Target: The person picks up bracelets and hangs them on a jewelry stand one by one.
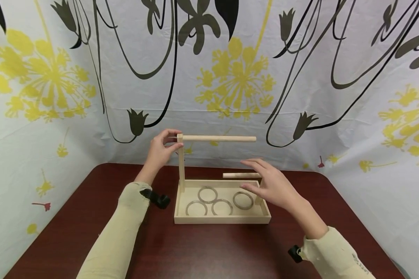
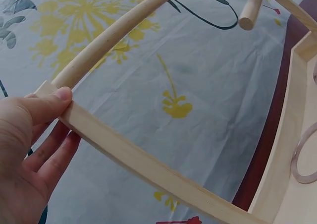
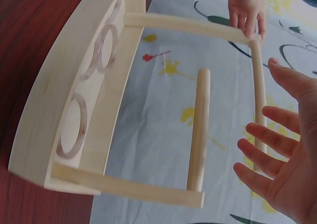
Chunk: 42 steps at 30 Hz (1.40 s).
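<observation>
My left hand (image 1: 160, 151) pinches the top of a tall wooden post (image 1: 181, 168), where a round rod (image 1: 219, 138) joins it and reaches out to the right. The post stands at the left end of a shallow wooden tray (image 1: 222, 220). With fingers spread and nothing in it, my right hand (image 3: 290, 149) is beside the tray's right end. Close to its fingers is a second, lower rod (image 3: 199, 130), fixed to a shorter post (image 3: 129, 187). Several clear rings (image 1: 233, 199) lie flat in the tray.
The tray sits on a dark red-brown table (image 1: 209, 252). Behind it hangs a white cloth (image 1: 181, 93) printed with yellow flowers and dark stems. Small black wrist devices (image 1: 159, 199) are strapped over both pale sleeves (image 1: 115, 232).
</observation>
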{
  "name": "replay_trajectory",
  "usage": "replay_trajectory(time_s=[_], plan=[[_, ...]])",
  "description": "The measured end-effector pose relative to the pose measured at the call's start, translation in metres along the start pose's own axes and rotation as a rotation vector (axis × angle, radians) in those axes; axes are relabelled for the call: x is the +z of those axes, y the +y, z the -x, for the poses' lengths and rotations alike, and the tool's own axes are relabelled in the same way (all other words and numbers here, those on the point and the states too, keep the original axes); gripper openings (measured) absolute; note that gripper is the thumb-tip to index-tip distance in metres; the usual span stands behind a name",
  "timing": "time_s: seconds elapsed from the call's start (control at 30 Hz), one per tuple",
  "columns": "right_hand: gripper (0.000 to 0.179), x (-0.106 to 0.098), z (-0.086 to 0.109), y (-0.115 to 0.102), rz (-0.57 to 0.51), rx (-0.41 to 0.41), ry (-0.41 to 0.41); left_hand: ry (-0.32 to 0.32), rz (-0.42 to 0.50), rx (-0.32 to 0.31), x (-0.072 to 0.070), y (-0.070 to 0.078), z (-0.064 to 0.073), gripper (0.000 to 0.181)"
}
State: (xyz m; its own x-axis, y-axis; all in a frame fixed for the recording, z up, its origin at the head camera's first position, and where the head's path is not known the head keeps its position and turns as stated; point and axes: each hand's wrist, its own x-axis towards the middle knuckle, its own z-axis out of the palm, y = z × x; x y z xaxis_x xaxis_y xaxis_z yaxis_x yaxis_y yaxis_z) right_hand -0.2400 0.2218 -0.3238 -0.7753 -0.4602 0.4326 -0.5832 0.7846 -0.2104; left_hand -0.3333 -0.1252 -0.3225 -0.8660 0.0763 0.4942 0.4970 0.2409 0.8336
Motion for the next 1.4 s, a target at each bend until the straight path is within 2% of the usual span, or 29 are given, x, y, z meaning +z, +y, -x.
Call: replay_trajectory(time_s=[0.33,0.57,0.97,1.23,1.4], plan=[[0.061,0.017,-0.002,-0.012,-0.130,-0.038,0.005,-0.073,-0.010,0.008,-0.005,-0.003,-0.005,0.036],[0.058,0.030,-0.005,-0.021,-0.204,-0.056,-0.001,-0.088,0.004,0.009,-0.006,-0.004,-0.007,0.035],[0.057,0.053,-0.004,-0.037,-0.219,-0.135,0.015,-0.088,0.026,0.016,-0.004,-0.007,-0.007,0.035],[0.055,0.070,-0.005,-0.045,-0.317,-0.167,-0.055,-0.091,0.030,0.009,-0.003,-0.006,-0.007,0.034],[0.054,0.084,-0.004,-0.047,-0.301,-0.145,-0.086,-0.096,0.035,0.007,-0.002,-0.006,-0.008,0.034]])
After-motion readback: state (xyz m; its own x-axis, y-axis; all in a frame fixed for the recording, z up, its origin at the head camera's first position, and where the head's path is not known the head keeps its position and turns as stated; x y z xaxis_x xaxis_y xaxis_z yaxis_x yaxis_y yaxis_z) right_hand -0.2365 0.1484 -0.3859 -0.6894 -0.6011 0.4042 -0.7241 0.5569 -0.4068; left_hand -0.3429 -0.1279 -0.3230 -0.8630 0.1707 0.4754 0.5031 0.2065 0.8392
